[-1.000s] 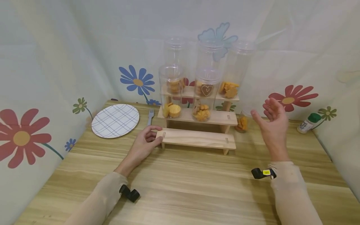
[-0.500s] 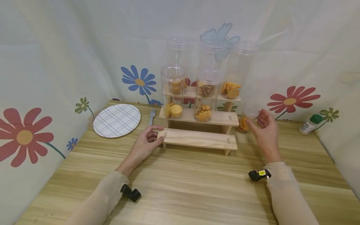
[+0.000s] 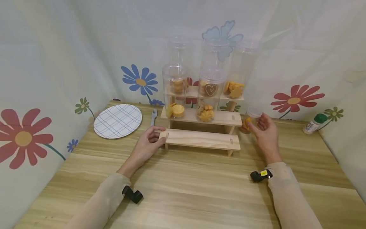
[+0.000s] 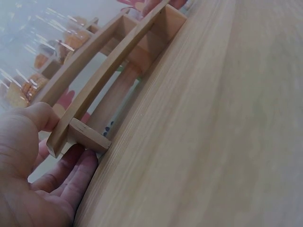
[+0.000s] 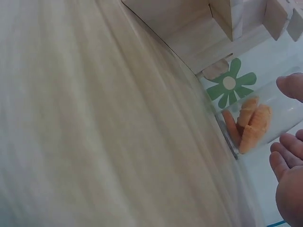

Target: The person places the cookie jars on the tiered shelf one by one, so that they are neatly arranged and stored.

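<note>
My left hand (image 3: 144, 143) grips the left end of the lowest board of a three-tier wooden stand (image 3: 200, 139). In the left wrist view its thumb lies on the board's top edge and its fingers (image 4: 80, 177) are by the support below. To the right of the stand, a clear jar (image 3: 246, 123) with orange cookies stands upright on the table. My right hand (image 3: 267, 135) is around its upper part, thumb on one side and fingers on the other. The right wrist view shows the cookies (image 5: 253, 124) at the jar's bottom.
Several tall clear jars of cookies stand on the two upper tiers, among them a front-left jar (image 3: 175, 92). A checked plate (image 3: 118, 121) and a grey fork (image 3: 154, 116) lie left of the stand. A green-capped bottle (image 3: 314, 124) is at the far right.
My right hand has moved left and down from beside the jar, and its thumb and fingers have closed in around it. The left hand keeps its place on the stand.
</note>
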The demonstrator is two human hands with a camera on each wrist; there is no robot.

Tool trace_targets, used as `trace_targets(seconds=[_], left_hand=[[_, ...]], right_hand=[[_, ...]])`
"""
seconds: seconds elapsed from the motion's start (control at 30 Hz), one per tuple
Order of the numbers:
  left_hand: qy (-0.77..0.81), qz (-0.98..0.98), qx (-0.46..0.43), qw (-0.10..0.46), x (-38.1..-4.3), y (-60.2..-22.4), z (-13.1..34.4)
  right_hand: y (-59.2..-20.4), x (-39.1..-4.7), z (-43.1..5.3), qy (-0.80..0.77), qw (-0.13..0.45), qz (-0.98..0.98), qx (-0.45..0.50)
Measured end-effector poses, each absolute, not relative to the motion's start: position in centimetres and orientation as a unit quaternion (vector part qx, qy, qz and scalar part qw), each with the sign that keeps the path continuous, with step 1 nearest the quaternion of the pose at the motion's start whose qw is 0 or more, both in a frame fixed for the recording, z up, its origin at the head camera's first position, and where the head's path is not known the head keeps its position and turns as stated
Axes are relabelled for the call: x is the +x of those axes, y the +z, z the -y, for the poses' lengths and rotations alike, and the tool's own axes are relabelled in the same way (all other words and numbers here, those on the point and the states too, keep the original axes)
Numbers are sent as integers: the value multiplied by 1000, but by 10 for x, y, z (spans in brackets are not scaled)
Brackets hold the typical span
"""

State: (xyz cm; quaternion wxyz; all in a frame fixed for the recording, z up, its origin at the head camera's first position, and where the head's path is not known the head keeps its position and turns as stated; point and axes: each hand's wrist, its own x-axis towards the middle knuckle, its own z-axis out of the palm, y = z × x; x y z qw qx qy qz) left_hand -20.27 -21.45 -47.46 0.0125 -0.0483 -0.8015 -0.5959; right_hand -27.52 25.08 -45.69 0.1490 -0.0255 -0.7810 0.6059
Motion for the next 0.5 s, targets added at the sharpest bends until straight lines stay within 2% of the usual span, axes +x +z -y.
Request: trace_targets(seconds=[0.5], left_hand=[[-595,802,-50,13,-205,-475,214]], right_hand=[[-464,-280,-252,575,134,807,1]])
